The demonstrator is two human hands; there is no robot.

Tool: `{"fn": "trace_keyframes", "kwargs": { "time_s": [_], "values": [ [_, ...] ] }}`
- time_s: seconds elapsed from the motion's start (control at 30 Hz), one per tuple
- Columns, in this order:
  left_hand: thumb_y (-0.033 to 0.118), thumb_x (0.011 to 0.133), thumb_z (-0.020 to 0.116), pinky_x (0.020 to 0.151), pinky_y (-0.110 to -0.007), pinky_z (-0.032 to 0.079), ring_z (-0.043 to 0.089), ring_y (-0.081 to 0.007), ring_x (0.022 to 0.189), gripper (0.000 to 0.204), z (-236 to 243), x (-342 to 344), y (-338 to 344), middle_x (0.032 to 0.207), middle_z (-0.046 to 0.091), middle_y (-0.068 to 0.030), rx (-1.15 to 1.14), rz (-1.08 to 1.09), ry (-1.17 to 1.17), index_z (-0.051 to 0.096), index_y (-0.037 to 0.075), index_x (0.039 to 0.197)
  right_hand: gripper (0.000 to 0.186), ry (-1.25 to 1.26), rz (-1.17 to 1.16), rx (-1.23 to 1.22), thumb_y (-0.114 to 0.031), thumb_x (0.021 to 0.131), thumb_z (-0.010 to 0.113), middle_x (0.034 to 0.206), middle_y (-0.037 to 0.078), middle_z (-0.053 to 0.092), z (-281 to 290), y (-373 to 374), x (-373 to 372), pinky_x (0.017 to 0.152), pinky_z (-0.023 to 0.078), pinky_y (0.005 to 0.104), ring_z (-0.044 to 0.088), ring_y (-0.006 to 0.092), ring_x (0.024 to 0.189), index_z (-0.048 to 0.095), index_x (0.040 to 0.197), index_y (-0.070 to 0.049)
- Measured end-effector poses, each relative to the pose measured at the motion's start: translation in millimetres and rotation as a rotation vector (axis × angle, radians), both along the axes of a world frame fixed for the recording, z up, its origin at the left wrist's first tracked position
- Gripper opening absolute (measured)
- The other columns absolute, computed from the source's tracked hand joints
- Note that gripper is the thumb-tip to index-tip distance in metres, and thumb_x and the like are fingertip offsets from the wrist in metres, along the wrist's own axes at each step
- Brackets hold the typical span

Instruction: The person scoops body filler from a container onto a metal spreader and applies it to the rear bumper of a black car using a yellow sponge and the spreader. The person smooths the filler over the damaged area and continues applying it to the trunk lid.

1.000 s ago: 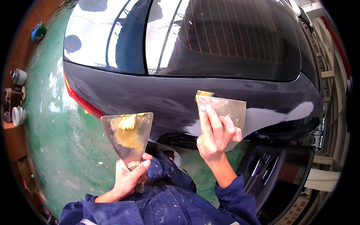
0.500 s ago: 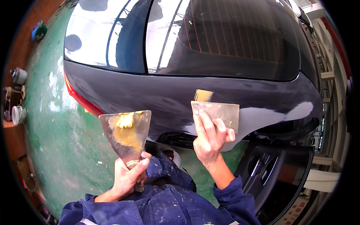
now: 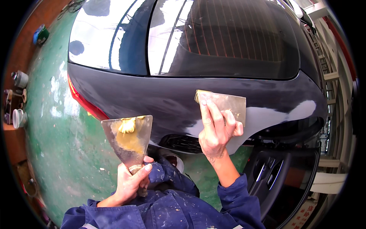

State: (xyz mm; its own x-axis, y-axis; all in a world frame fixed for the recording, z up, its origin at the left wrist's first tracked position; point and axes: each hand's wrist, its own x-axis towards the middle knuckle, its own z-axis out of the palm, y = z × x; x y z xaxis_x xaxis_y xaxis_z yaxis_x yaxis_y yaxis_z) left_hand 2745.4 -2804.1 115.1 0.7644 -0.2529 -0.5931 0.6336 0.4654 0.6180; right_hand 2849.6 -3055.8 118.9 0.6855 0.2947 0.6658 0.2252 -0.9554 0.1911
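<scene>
My left hand [image 3: 129, 179] grips the handle of a wide putty knife [image 3: 133, 149], whose blade carries a lump of yellow putty [image 3: 127, 124] and a smear below it. My right hand [image 3: 216, 135] holds a flat rectangular metal spreader [image 3: 232, 105], fingertips pressed on its face and the others curled. The spreader lies at a small patch of yellow putty [image 3: 197, 95] on the dark grey car's rear side panel [image 3: 160, 95], covering most of the patch. Lighter grey areas [image 3: 267, 118] show on the panel to the right.
A red tail light [image 3: 85, 101] is at the panel's left end, below the dark rear glass [image 3: 244, 42]. Pots and buckets [image 3: 20, 118] line the left edge of the green floor [image 3: 57, 152]. A detached black door [image 3: 278, 175] lies at lower right, beside white racking [image 3: 329, 76].
My right hand and spreader shifted down and left, then back up, now covering more of the yellow patch than half a second ago. My left hand has stayed nearly still with the loaded knife.
</scene>
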Motion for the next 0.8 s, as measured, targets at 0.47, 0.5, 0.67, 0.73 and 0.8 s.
{"fn": "trace_keyframes", "kwargs": {
  "time_s": [0.47, 0.5, 0.67, 0.73, 0.8],
  "values": [
    [0.010, 0.096, 0.071, 0.046, -0.026, 0.045, 0.048, -0.0069, 0.049, 0.028, 1.1, -2.5, -0.4, 0.069, 0.055, -0.0010, -0.002, 0.002, 0.001, 0.060, -0.004, 0.117, 0.047, 0.119, 0.004, -0.039, -0.005, 0.070, 0.062, 0.117, -0.005, 0.072, -11.7, 0.4, -23.5, 0.086, 0.026, 0.0359, 0.056, 0.0155, 0.099, 0.078, 0.114, -0.009],
    [0.010, 0.095, 0.071, 0.047, -0.026, 0.045, 0.049, -0.0070, 0.049, 0.028, 1.9, -2.8, 0.2, 0.069, 0.055, -0.0009, -0.003, 0.002, -0.006, 0.059, -0.004, 0.117, 0.047, 0.122, 0.009, -0.039, -0.005, 0.070, 0.062, 0.117, -0.004, 0.072, -12.8, -0.4, -27.3, 0.087, 0.026, 0.0359, 0.057, 0.0156, 0.099, 0.078, 0.114, -0.009],
    [0.009, 0.095, 0.071, 0.049, -0.027, 0.045, 0.052, -0.0084, 0.051, 0.032, 6.0, -7.5, 2.5, 0.070, 0.057, -0.0014, 0.021, 0.006, -0.057, 0.058, -0.005, 0.120, 0.043, 0.123, 0.030, 0.030, -0.004, 0.068, 0.063, 0.115, -0.001, 0.073, 15.7, 0.6, -53.5, 0.091, 0.026, 0.0365, 0.055, 0.0167, 0.098, 0.080, 0.108, -0.008],
    [0.010, 0.095, 0.072, 0.050, -0.027, 0.045, 0.053, -0.0090, 0.053, 0.034, 2.0, -2.5, -6.8, 0.071, 0.058, -0.0016, 0.029, 0.012, -0.072, 0.058, -0.005, 0.122, 0.031, -0.006, 0.043, 0.096, -0.004, 0.071, 0.067, 0.107, -0.001, 0.074, 27.4, -4.1, -60.9, 0.090, 0.028, 0.0342, 0.053, 0.0184, 0.096, 0.081, 0.099, -0.008],
    [0.010, 0.094, 0.072, 0.051, -0.027, 0.045, 0.054, -0.0093, 0.053, 0.035, 1.0, -1.7, -12.3, 0.070, 0.058, -0.0017, 0.028, 0.021, -0.071, 0.058, -0.005, 0.123, 0.027, -0.009, 0.032, 0.246, 0.001, 0.075, 0.069, 0.105, 0.004, 0.074, 29.0, -1.1, -75.9, 0.090, 0.034, 0.0344, 0.054, 0.0219, 0.096, 0.080, 0.099, -0.003]
  ]
}}
